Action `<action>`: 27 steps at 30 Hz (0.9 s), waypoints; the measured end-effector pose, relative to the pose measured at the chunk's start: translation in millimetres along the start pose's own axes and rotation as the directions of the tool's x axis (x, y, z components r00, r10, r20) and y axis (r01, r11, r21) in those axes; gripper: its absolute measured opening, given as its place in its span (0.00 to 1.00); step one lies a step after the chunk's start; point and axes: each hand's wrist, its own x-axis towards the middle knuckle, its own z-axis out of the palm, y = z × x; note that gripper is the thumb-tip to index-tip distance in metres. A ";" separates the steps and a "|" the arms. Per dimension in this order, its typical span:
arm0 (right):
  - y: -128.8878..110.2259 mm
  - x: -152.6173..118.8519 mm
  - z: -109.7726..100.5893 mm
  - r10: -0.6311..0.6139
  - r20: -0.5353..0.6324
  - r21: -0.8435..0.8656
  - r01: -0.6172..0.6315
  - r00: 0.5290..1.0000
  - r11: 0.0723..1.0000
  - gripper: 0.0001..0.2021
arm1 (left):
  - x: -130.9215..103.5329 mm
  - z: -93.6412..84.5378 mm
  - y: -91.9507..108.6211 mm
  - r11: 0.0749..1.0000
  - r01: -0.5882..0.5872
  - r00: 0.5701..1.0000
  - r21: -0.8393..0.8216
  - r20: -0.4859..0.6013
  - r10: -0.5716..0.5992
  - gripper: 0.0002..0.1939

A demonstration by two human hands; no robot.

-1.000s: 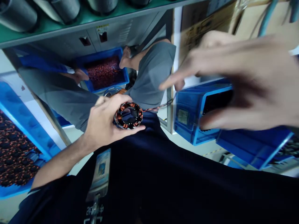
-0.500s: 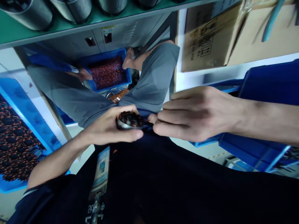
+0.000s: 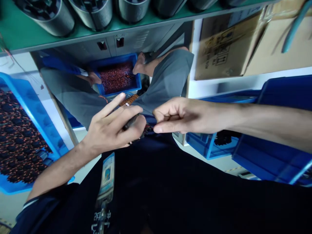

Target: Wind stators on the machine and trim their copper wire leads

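In the head view, my left hand (image 3: 114, 126) holds a small round wound motor stator (image 3: 131, 122) in front of my lap. Its thumb and some fingers wrap round the dark part, while another finger stretches out. Most of the stator is covered; dark and copper-coloured bits show at its right edge. Close on the right, my right hand (image 3: 181, 114) is closed with thumb and bent fingers pinched together by the stator's edge. What lies in that pinch is hidden. A short orange wire (image 3: 103, 98) shows just beyond my left hand.
A blue tray (image 3: 23, 97) of similar wound parts stands at left. Between the feet sits a blue bin (image 3: 117, 92) of reddish scraps. Metal cylinders (image 3: 92, 14) line the green bench (image 3: 31, 40). Cardboard boxes (image 3: 219, 55) and blue bins (image 3: 285, 130) are at right.
My left hand has turned over, so its back and fingers now cover the stator's wound face. My right hand has rolled, its thumb side now showing. The view has shifted slightly.
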 end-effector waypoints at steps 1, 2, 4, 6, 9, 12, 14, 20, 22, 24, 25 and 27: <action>0.0 -1.3 1.8 -0.046 -0.038 -0.038 0.044 0.998 0.998 0.33 | -4.4 -0.3 -0.6 0.998 -0.056 0.998 0.037 0.003 0.056 0.09; 0.0 -3.3 3.6 -0.079 -0.070 -0.074 0.073 0.994 0.995 0.34 | -9.3 -0.6 -1.2 0.995 -0.086 0.996 0.053 0.008 0.085 0.13; 2.0 -9.3 5.3 -0.096 -0.135 -0.119 0.080 0.986 0.990 0.35 | -20.4 -2.1 -2.2 0.999 -0.053 0.999 0.012 0.013 0.053 0.21; 9.5 -16.0 1.9 -0.067 -0.207 -0.128 0.041 0.976 0.991 0.36 | -32.7 -5.6 -3.9 1.000 -0.001 1.000 -0.025 0.012 0.001 0.24; 31.0 -20.6 -15.5 -0.009 -0.435 -0.075 -0.026 0.900 0.997 0.35 | -52.5 -19.4 -10.5 0.985 0.142 0.987 -0.095 -0.060 -0.149 0.22; 52.3 -12.9 -35.1 -0.029 -0.588 -0.045 0.003 0.808 0.999 0.35 | -69.8 -47.1 -21.4 0.931 0.344 0.893 -0.123 -0.264 -0.365 0.28; 59.6 -2.3 -38.4 -0.059 -0.554 -0.123 -0.011 0.830 0.992 0.35 | -76.9 -71.9 -33.1 0.886 0.445 0.762 -0.131 -0.466 -0.451 0.30; 42.9 45.3 -5.3 -0.154 -0.346 -0.329 0.034 0.926 0.944 0.37 | -66.8 -144.4 -111.5 0.803 0.585 0.445 -0.114 -0.783 -0.435 0.38; 24.4 57.9 6.9 -0.166 -0.267 -0.336 0.070 0.949 0.939 0.36 | -54.8 -154.6 -139.7 0.770 0.637 0.459 -0.043 -0.781 -0.424 0.41; 0.5 63.4 17.8 -0.180 -0.209 -0.346 0.100 0.961 0.933 0.33 | -42.6 -154.9 -157.9 0.717 0.695 0.507 0.054 -0.745 -0.434 0.41; -12.3 63.5 22.9 -0.195 -0.194 -0.359 0.116 0.961 0.926 0.32 | -37.9 -152.6 -162.4 0.686 0.719 0.539 0.109 -0.710 -0.453 0.40; -36.2 60.5 32.5 -0.241 -0.173 -0.415 0.151 0.955 0.897 0.28 | -33.0 -147.6 -163.5 0.639 0.742 0.600 0.204 -0.629 -0.495 0.39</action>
